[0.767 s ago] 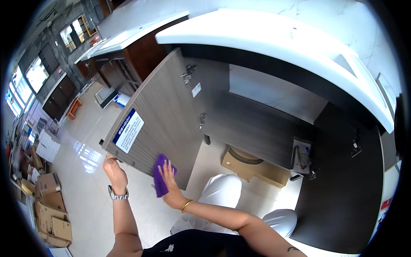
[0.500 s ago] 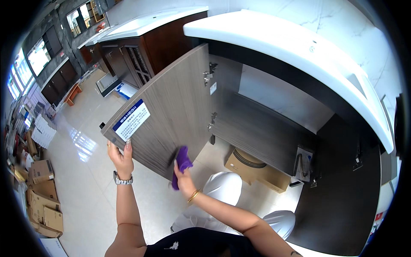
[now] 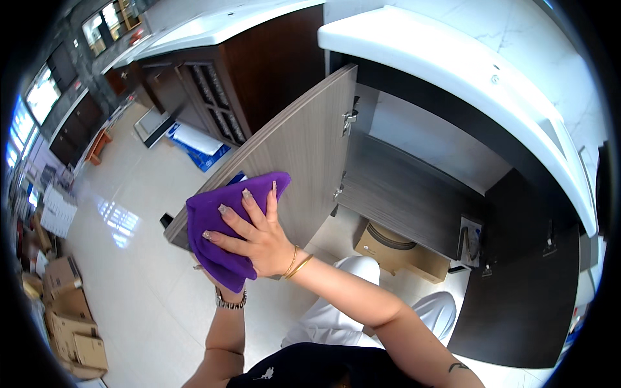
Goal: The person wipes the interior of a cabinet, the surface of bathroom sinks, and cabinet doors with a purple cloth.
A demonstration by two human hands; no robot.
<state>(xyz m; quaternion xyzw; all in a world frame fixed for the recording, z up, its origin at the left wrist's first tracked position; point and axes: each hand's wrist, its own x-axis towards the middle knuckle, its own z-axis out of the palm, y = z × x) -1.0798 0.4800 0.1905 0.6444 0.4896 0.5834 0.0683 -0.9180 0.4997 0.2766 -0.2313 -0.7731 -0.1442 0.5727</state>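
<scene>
A wood-grain cabinet door (image 3: 304, 142) stands swung out on its hinges. Across its free end lies a purple cloth (image 3: 217, 207), covering nearly all of the label there; a sliver of blue shows above it. My right hand (image 3: 255, 238) presses flat on the cloth with its fingers spread. Beneath the cloth's lower edge, by the door's bottom corner, my left hand (image 3: 218, 287) is mostly hidden. Its wrist with a metal watch shows, but its fingers do not show well enough to tell their grip.
The vanity's white basin top (image 3: 446, 58) overhangs on the right, above a grey shelf (image 3: 407, 194) and a second, dark open door (image 3: 524, 297). A cardboard box (image 3: 407, 258) sits on the floor below. Another brown vanity (image 3: 272, 77) stands behind; more cartons (image 3: 71, 330) lie at left.
My right hand has brought the purple cloth up and left onto the door's label and spread its fingers over it. My left hand, seen at the door's edge before, is now largely covered.
</scene>
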